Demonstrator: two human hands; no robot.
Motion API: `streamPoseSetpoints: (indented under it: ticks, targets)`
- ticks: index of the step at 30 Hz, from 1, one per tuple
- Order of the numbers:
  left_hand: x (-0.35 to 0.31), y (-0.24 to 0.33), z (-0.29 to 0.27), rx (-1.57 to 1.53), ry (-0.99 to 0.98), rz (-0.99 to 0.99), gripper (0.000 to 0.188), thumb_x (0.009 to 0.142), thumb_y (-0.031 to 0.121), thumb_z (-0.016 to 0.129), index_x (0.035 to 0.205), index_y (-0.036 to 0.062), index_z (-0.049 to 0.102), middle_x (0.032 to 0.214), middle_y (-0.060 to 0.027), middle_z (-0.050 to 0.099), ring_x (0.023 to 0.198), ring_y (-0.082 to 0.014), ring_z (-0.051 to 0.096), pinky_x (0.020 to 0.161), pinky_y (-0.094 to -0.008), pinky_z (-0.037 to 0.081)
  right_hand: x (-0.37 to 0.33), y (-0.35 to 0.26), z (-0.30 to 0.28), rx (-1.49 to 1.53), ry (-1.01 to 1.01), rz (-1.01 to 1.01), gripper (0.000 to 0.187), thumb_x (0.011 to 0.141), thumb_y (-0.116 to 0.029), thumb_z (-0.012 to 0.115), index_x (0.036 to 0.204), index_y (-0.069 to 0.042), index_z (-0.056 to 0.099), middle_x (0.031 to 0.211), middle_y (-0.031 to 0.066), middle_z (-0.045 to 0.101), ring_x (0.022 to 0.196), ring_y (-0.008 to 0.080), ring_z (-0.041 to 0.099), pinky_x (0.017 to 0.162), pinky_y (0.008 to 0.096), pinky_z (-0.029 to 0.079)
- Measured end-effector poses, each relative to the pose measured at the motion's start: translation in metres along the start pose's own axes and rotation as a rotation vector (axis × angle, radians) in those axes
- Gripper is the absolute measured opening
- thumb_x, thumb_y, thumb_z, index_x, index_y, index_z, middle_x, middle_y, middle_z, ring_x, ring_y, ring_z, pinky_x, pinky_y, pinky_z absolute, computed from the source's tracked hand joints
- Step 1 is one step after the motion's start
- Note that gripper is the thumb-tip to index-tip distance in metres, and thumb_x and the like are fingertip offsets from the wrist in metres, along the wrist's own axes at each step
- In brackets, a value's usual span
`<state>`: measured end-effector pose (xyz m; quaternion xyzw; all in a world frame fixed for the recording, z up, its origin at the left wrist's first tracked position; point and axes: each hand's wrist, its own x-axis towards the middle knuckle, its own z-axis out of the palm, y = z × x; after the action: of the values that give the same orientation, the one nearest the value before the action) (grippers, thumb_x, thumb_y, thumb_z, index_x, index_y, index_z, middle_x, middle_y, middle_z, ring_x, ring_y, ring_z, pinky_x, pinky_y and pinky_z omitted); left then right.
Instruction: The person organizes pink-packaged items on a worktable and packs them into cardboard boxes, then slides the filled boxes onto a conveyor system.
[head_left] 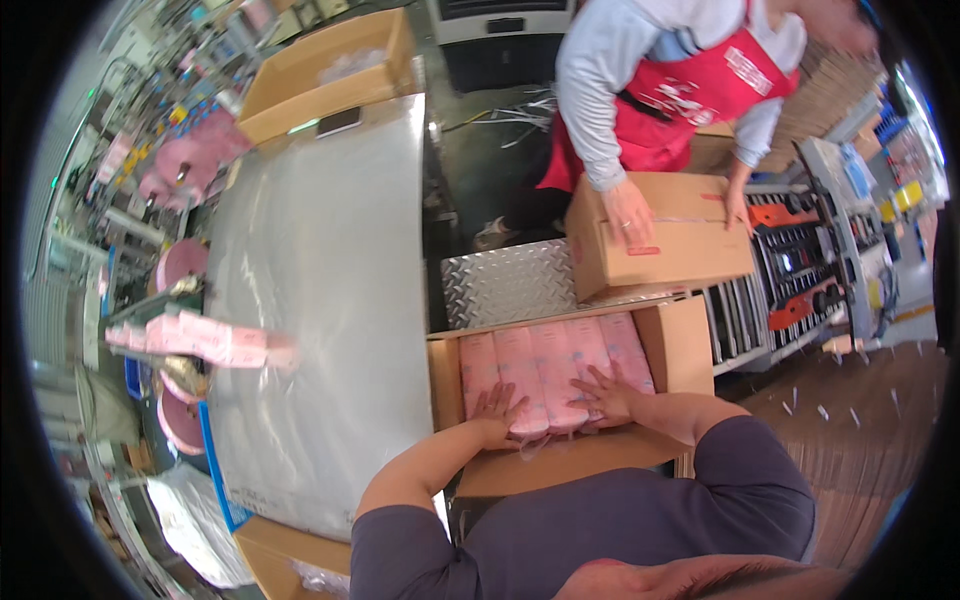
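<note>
In front of me stands an open cardboard box (677, 345), its flaps spread outward. Pink packs (553, 355) fill it in a row, side by side. My left hand (497, 414) lies on the packs at the near left, fingers spread. Near the right side, my right hand (607, 397) presses flat on them, its fingers also apart. Some clear plastic film (545, 446) shows between my hands at the near edge of the packs. Neither hand grips anything.
Beyond my box a co-worker in a red apron (690, 110) holds a closed carton (670, 245) by a roller conveyor (735, 320). A metal table (320, 240) is at my left, with pink packs (205, 340) at its far-left edge. Flattened cardboard (850, 440) is stacked at right.
</note>
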<state>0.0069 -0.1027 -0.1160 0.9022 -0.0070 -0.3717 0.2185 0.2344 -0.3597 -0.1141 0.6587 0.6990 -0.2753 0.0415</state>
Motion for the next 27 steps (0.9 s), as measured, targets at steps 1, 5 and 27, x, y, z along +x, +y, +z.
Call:
streamPoseSetpoints:
  ticks: [1,5,27]
  targets:
    - [-0.001,-0.001,0.010,-0.029,-0.008,-0.003,0.110,0.078,0.063,0.067,0.158,0.0217,0.005,0.163,-0.0203,-0.010,0.149,-0.0431,-0.009,0.118,-0.0597,0.004,0.004,0.000,0.013,-0.024,-0.057,0.016,0.077,0.082,-0.069,0.056,0.151,-0.046,0.029,0.165,0.0037,0.011,0.148,0.0474,0.005,0.102,0.0816,0.009]
    - [-0.011,0.002,0.002,-0.108,-0.036,0.038,0.094,0.087,0.066,0.053,0.157,0.0154,0.015,0.162,-0.0221,0.000,0.149,-0.0429,-0.005,0.119,-0.0568,0.004,0.019,-0.005,0.031,0.037,-0.218,0.052,0.070,0.088,-0.065,0.052,0.150,-0.043,0.031,0.164,0.0062,0.013,0.148,0.0478,0.005,0.102,0.0822,0.004]
    - [-0.305,-0.262,-0.176,-0.345,1.356,-0.852,0.071,0.092,0.064,0.045,0.149,0.0208,0.039,0.162,-0.0160,0.013,0.147,-0.0499,0.001,0.106,-0.0781,0.008,0.315,-0.277,-0.292,-0.181,0.431,0.127,0.081,0.088,-0.051,0.059,0.153,-0.016,0.027,0.159,0.0107,0.024,0.143,0.0435,0.025,0.110,0.0613,0.028]
